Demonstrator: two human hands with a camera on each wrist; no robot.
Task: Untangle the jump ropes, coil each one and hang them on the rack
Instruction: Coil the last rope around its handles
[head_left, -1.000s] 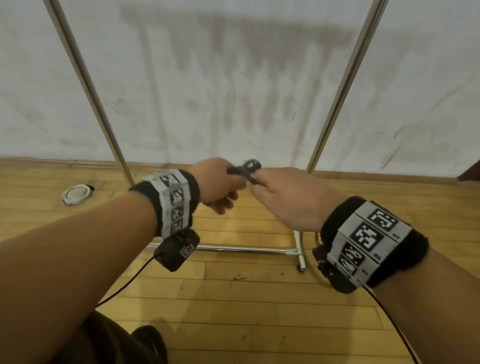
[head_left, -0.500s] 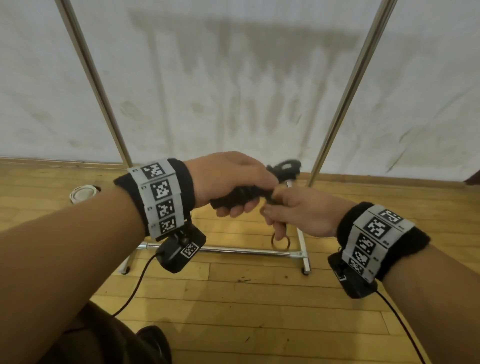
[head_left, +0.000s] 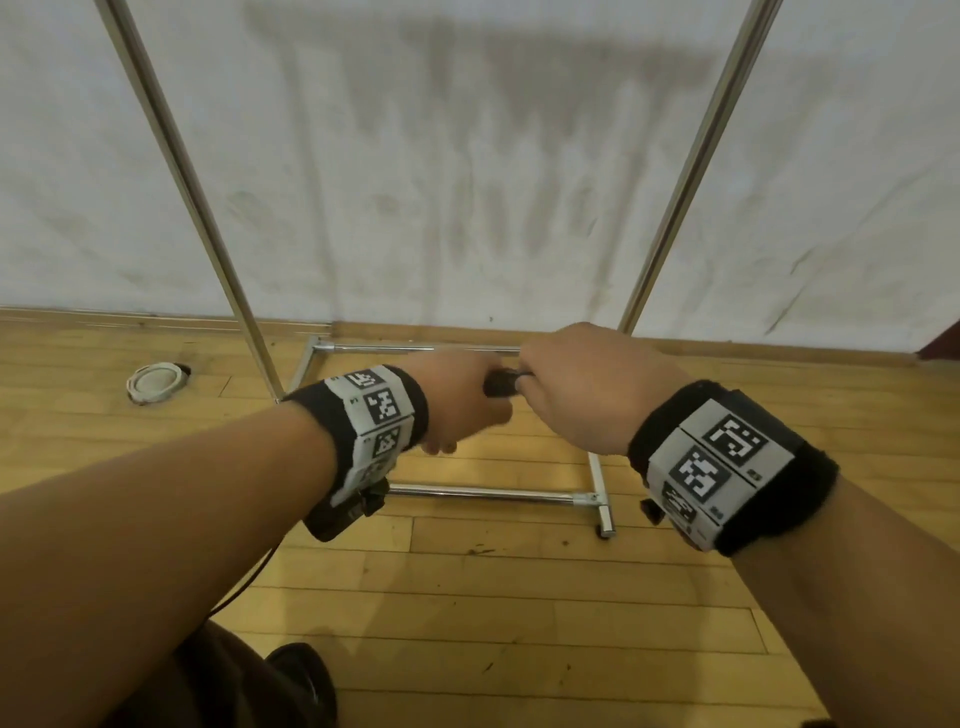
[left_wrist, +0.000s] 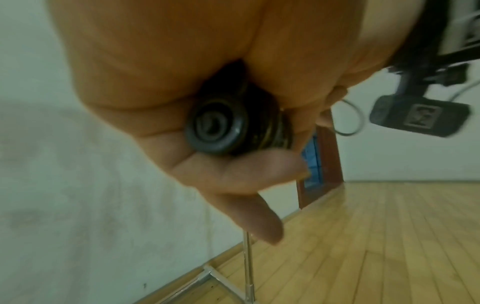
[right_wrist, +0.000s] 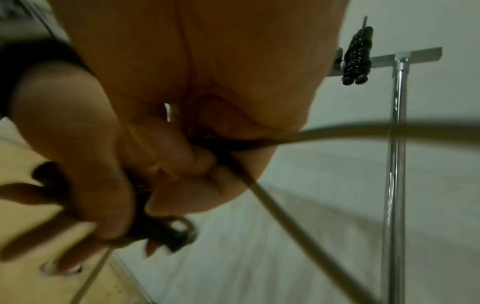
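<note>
My left hand (head_left: 460, 410) grips the black jump rope handles (head_left: 500, 385) in front of the rack; the left wrist view shows a round end cap (left_wrist: 217, 128) sticking out of the fist. My right hand (head_left: 566, 395) is closed over the other end of the bundle, fingers curled round the thin cord (right_wrist: 275, 207), which runs out to the right and downward. A black handle tip (right_wrist: 179, 233) pokes out below the fingers. A second, coiled black rope (right_wrist: 357, 53) hangs on the rack's top bar (right_wrist: 415, 54).
The metal rack's two uprights (head_left: 192, 187) (head_left: 683, 171) rise on either side of my hands, its base bars (head_left: 488, 493) on the wooden floor below them. A white round object (head_left: 156, 382) lies on the floor at left. My shoe (head_left: 304, 675) is near the bottom edge.
Both hands moved forward and closer together. My right hand has slid up over the bundle, so the loop at the far end and the dangling cord no longer show.
</note>
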